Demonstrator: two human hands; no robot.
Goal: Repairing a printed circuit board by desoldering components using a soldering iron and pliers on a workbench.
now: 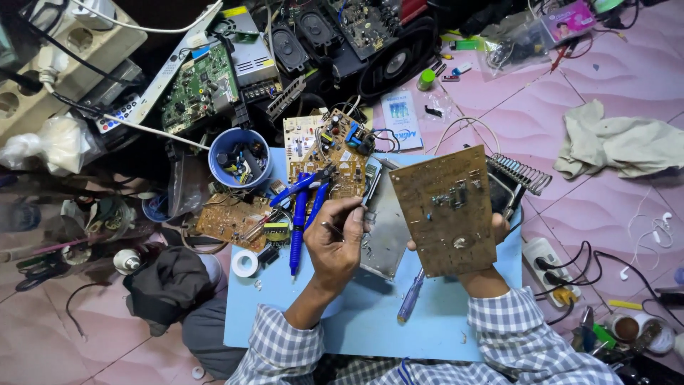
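- I log a brown circuit board, flat and roughly rectangular, solder side toward me, held upright over the blue mat; its long axis runs top to bottom, leaning slightly left at the top
- My right hand is behind that board, fingers wrapped round its lower right edge
- My left hand is closed narrowly on a thin metal tool, just left of the board
- A blue-handled screwdriver lies on the mat below the board, tip toward me
- A blue suction pump lies lengthwise beside my left hand
- A blue plastic cup of small parts stands at the mat's far left corner
- A small white and blue printed packet lies flat on the pink floor beyond the mat
- A crumpled pale cloth sits far right
- A white roll of tape rests at the mat's left edge
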